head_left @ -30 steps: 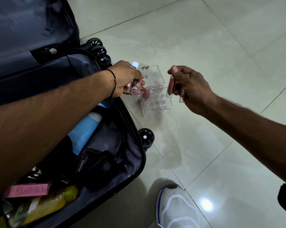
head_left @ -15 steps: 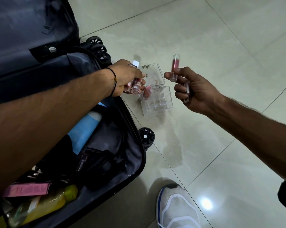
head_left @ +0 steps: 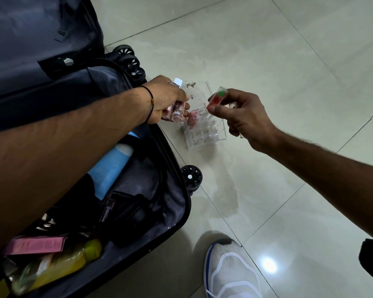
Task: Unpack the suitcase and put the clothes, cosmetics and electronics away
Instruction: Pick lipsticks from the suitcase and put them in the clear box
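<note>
An open dark suitcase (head_left: 177,211) lies on the floor at the left, with cosmetics inside. A clear acrylic organiser (head_left: 205,134) stands on the tiles beside it, with a pink tube (head_left: 193,117) in one of its slots. My left hand (head_left: 166,97) grips several small pink bottles (head_left: 175,111) just left of the organiser. My right hand (head_left: 243,117) pinches a small red tube (head_left: 216,98) between thumb and forefinger, tilted above the organiser's right side. Another thin tube is tucked under its lower fingers.
Inside the suitcase lie a light blue bottle (head_left: 110,168), a pink box (head_left: 35,246), a yellow bottle (head_left: 59,267) and dark pouches (head_left: 127,211). Suitcase wheels (head_left: 191,176) stick out onto the tiles. My white shoe (head_left: 230,272) is at the bottom.
My right hand has lowered the red tube from upright and tipped it over the organiser. My left hand has stayed in place with its bottles.
</note>
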A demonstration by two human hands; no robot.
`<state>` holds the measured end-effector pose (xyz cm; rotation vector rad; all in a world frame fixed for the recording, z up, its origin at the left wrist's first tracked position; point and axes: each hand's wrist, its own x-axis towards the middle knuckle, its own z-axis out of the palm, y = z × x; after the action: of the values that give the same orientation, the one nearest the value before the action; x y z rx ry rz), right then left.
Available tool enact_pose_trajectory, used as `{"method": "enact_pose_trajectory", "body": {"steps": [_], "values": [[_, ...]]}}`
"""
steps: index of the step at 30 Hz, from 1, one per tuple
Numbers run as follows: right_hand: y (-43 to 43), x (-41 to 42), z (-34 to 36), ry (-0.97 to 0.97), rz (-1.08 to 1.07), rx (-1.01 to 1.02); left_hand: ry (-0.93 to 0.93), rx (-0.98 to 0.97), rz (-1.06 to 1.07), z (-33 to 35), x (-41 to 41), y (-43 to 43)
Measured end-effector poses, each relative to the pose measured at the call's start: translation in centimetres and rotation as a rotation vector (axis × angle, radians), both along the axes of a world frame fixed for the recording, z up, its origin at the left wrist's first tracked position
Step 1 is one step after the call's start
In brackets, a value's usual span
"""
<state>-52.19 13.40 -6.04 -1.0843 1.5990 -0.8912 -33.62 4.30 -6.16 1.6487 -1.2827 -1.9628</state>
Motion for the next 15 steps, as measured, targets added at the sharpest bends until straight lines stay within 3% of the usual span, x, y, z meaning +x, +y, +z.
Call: {"method": "enact_pose_trajectory", "body": {"steps": [3,15], "values": [[0.4,0.1,-0.4,0.170,0.102,-0.048,0.001,0.001,0.003,0.0,0.0,0.0],[1.0,1.1,-1.2,0.431,0.184,-0.166,0.000,-0.001,-0.004,0.0,0.0,0.1]]}}
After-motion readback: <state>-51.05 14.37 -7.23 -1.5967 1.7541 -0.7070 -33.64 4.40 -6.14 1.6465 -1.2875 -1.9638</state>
